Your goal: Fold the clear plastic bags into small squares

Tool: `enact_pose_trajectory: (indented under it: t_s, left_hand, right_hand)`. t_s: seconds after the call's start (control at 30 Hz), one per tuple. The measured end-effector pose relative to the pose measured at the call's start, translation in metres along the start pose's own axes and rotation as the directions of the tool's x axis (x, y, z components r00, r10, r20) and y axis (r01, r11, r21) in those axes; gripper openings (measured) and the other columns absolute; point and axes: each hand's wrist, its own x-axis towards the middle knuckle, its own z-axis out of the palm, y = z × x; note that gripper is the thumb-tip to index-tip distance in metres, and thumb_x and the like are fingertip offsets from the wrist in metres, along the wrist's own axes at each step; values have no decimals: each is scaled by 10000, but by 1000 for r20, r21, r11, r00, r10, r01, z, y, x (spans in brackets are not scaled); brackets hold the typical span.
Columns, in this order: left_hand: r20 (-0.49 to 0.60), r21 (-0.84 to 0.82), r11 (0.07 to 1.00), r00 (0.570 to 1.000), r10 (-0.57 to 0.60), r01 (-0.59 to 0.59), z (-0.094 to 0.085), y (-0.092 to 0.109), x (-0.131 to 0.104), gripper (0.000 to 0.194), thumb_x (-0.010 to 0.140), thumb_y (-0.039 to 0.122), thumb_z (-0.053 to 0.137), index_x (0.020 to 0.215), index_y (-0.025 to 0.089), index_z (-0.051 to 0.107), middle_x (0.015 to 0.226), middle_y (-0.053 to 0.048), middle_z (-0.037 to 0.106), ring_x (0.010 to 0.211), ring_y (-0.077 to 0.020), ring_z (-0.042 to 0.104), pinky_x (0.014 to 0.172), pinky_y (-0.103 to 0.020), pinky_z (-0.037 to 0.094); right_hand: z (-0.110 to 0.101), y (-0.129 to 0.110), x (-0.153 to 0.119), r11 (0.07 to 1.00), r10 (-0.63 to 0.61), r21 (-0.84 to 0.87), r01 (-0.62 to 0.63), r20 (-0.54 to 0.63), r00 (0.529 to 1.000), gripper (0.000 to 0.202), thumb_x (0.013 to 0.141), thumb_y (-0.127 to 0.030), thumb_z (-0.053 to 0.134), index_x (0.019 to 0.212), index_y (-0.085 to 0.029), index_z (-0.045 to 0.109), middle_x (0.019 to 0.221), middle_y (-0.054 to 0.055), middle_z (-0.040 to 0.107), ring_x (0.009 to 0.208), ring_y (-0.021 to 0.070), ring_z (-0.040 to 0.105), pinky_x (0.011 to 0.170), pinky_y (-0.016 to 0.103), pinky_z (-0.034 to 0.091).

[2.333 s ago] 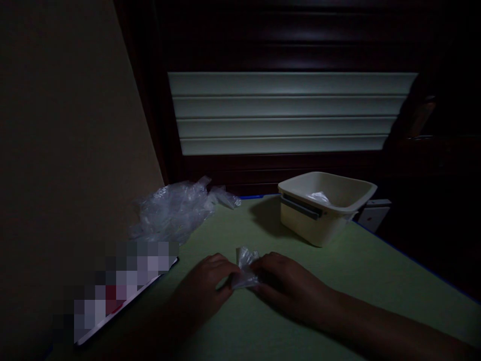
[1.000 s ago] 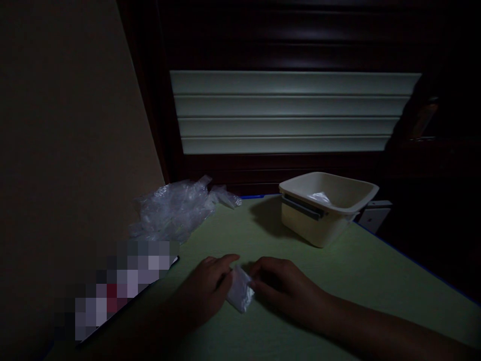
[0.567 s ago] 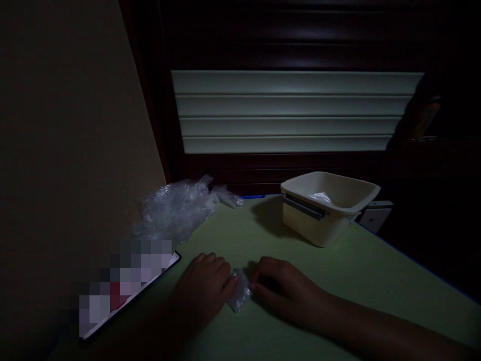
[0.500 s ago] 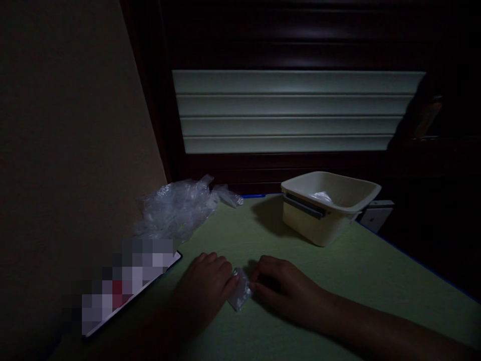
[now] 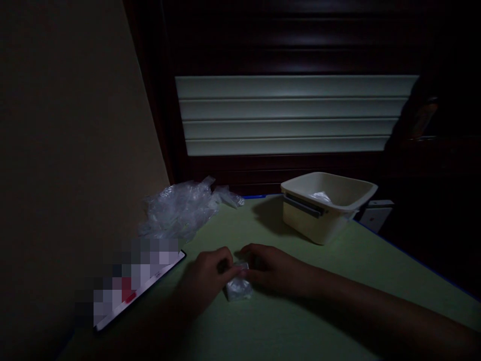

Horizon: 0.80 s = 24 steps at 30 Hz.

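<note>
A small clear plastic packet [image 5: 239,288] lies on the pale green table [image 5: 240,225], right in front of the person, its surface creased and catching a little light. The left hand [image 5: 206,276] pinches its far side between thumb and curled forefinger. The right hand [image 5: 273,271] meets it there, thumb on the plastic and fingers bent beyond; whether those fingers grip it too, I can't tell from here. Over by the left wall sits a loose heap of clear plastic bags [image 5: 180,210], and nearer, a flat slab [image 5: 158,274] with a dark rim, mostly blurred out. Farther off to the right stands a cream tub [image 5: 306,220] with a grey handle, shiny plastic [image 5: 320,197] inside it. Behind everything runs a pale slatted panel [image 5: 293,115] in dark wood.
</note>
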Motion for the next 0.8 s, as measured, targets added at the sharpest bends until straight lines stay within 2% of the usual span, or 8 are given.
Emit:
enact_pose_trajectory:
  t_s: [0.1,0.17,0.23,0.33,0.47,0.6,0.7,0.8]
  left_hand:
    - [-33,-275,959,997,-76,64,-1,-1,5,242,699,335,653,649,162,492,592,33,550,574,-126,541,522,-206,382]
    - [-22,-368,926,995,-97,83,-1,1,8,284,664,371,682,661,162,490,583,29,560,566,-133,557,511,-209,395]
    - [-6,-380,921,995,-95,86,-1,3,8,302,653,395,691,671,160,502,577,25,566,556,-133,562,501,-209,399]
    - [27,-421,902,995,-93,95,-1,4,7,302,641,390,708,684,154,525,579,22,578,559,-130,569,509,-209,412]
    - [47,-480,871,994,-97,107,-3,3,6,294,653,388,709,709,150,545,598,18,590,580,-132,577,521,-209,422]
    - [71,-512,851,994,-88,112,-3,2,8,353,650,432,713,787,140,570,708,-29,641,652,-160,610,559,-235,455]
    - [116,-526,842,991,-73,123,-3,1,10,413,613,438,744,838,125,596,802,-72,670,728,-194,630,638,-283,488]
    - [141,-519,844,988,-69,134,-3,0,10,380,660,450,705,831,120,622,819,-82,680,743,-203,635,683,-314,496]
  right_hand:
    - [8,8,7,986,-33,161,42,-58,998,262,755,-229,597,981,-98,598,790,40,591,668,135,508,606,250,389]
    - [14,14,8,973,-25,229,42,-76,997,208,743,-209,593,924,-107,598,728,12,567,619,116,483,574,238,375]
    - [17,18,7,961,-10,275,37,-96,995,205,727,-221,608,903,-122,575,700,-13,536,588,100,457,542,222,362]
    - [19,18,4,927,3,373,35,-101,995,312,675,-264,669,935,-149,539,748,-20,537,604,92,462,547,215,369]
    - [19,17,4,869,45,495,-3,-72,996,333,634,-410,714,729,-149,530,613,-44,503,533,79,425,503,215,328]
    - [18,22,7,826,101,563,0,-148,984,455,579,-538,718,651,-159,478,552,-68,447,490,62,372,478,212,279]
    - [15,23,8,800,134,600,18,-207,969,480,567,-556,722,651,-161,463,566,-65,459,496,59,371,489,214,271]
    - [13,21,8,781,149,624,14,-208,967,483,554,-547,738,637,-158,464,551,-65,460,486,57,364,480,213,250]
